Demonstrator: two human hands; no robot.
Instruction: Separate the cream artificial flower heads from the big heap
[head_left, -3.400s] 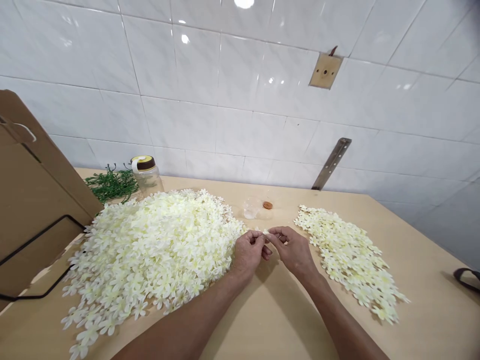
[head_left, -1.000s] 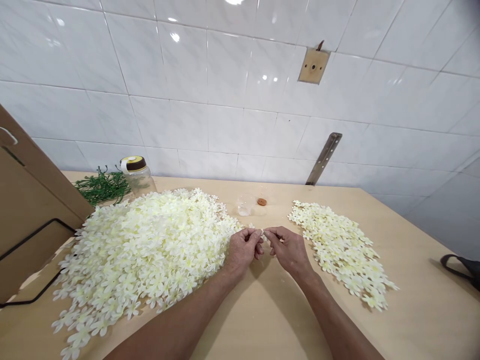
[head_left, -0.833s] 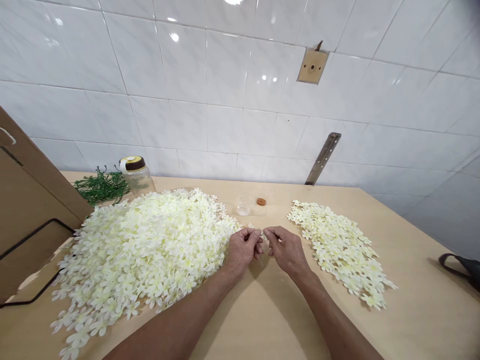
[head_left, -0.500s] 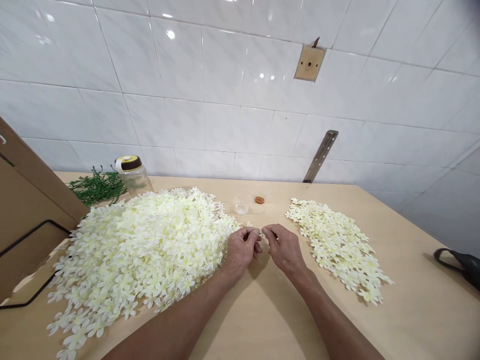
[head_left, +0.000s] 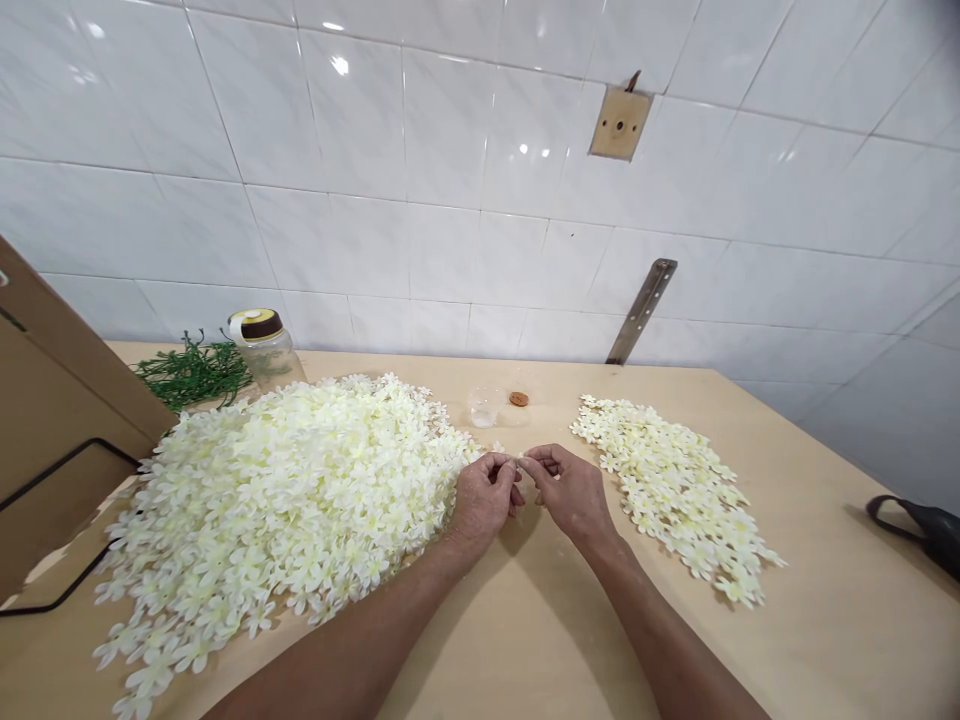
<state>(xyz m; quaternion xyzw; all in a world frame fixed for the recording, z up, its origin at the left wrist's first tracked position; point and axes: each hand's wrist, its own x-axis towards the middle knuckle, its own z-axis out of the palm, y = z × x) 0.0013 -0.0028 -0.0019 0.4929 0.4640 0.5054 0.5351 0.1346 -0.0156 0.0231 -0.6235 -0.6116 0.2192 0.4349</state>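
At the middle of the table, my left hand [head_left: 484,497] is closed in a pinch, its thumb against the fingers. Fingertip to fingertip with it, my right hand [head_left: 570,490] also pinches. A tiny pale piece shows between the two sets of fingertips, too small to name. A big heap of white-yellow artificial flower heads [head_left: 300,480] lies left of my left hand, close to its fingers. To the right of my right hand, a smaller, flatter spread of the same flower heads [head_left: 675,490] covers the table.
Just beyond my hands stand a small clear plastic cup [head_left: 482,412] and an orange-brown round piece [head_left: 518,399]. A lidded clear jar [head_left: 266,345] and green plastic stems [head_left: 196,372] are at back left. A cardboard box [head_left: 67,430] borders the left, a black strap [head_left: 911,520] the right.
My right hand has turned slightly and its fingers have shifted a little left, closer to my left fingertips. My left hand stays nearly still, and the flower heaps look the same.
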